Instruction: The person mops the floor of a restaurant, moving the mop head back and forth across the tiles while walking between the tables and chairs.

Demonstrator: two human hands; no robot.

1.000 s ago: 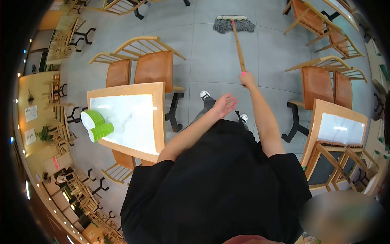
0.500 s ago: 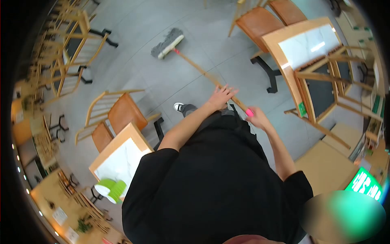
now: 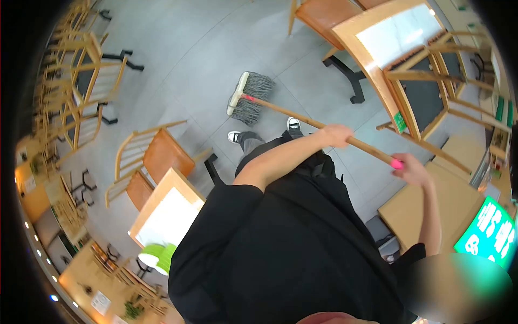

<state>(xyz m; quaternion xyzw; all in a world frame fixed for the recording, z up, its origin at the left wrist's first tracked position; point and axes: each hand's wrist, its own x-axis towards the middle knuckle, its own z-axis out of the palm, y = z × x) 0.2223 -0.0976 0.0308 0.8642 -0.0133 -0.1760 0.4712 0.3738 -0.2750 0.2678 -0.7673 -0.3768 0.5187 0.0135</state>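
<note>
I hold a mop with both hands. My left hand grips the middle of the wooden mop handle. My right hand holds the top end of the handle, by its pink cap. The grey mop head rests on the grey tiled floor just ahead of my two shoes. The handle slants from the mop head at upper left toward my right hand at lower right.
A wood-framed table with green stacked bowls stands at my left, with orange-seated chairs beside it. Another table with upturned chairs on it stands at upper right. More stacked chairs line the far left.
The mop head has been pulled back toward my feet. My left hand has closed on the handle, and my right hand has moved out to the right. My view has turned further.
</note>
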